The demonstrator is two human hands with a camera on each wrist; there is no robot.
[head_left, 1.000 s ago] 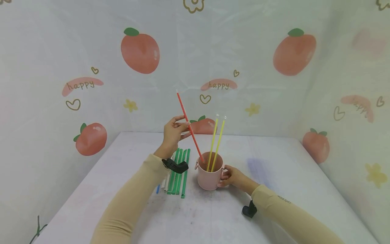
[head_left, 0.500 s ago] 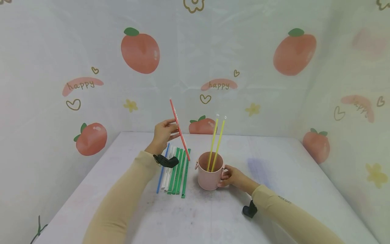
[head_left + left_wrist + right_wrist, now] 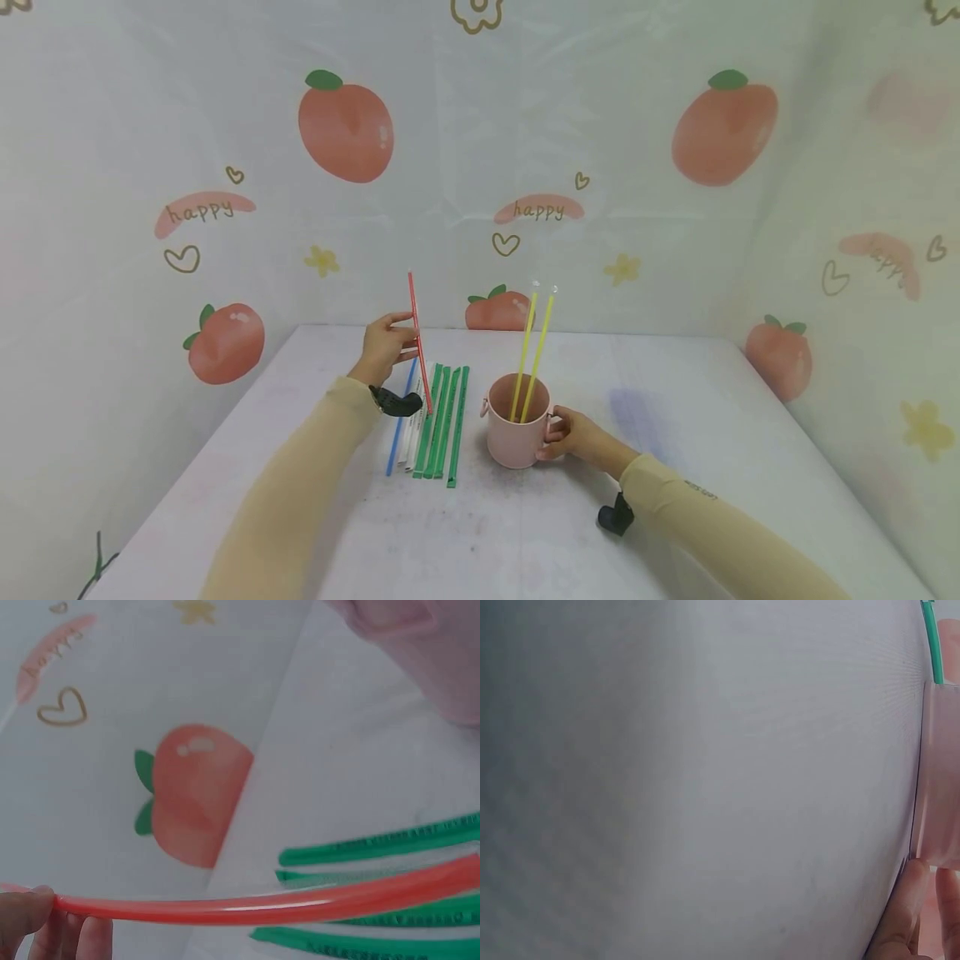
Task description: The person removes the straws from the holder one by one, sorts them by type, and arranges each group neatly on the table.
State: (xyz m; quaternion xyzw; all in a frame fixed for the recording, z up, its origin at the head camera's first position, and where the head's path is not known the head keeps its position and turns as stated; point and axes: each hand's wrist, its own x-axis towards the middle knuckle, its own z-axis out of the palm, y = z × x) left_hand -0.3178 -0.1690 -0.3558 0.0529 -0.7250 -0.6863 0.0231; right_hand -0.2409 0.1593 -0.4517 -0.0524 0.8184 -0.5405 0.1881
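My left hand (image 3: 386, 343) pinches a red straw (image 3: 420, 350) in a clear wrapper near its middle and holds it almost upright. The straw's lower end hangs over the row of wrapped straws on the table. In the left wrist view the red straw (image 3: 247, 909) crosses in front of several green-wrapped straws (image 3: 375, 843). A pink mug (image 3: 514, 443) stands upright at the centre, two yellow straws (image 3: 535, 354) leaning in it. My right hand (image 3: 573, 435) holds the mug by its handle on the right side; the right wrist view shows fingers (image 3: 904, 907) against the pink mug (image 3: 939, 780).
Left of the mug lie several green-wrapped straws (image 3: 456, 429), side by side with white-wrapped straws (image 3: 412, 429) and a blue straw (image 3: 394, 442). They rest on a white table (image 3: 480, 542). A printed white curtain (image 3: 450, 125) encloses the back and sides.
My left hand has moved left and down, carrying the red straw out of the mug and over the laid-out straws. The straw is more upright now. My right hand and the mug stay put.
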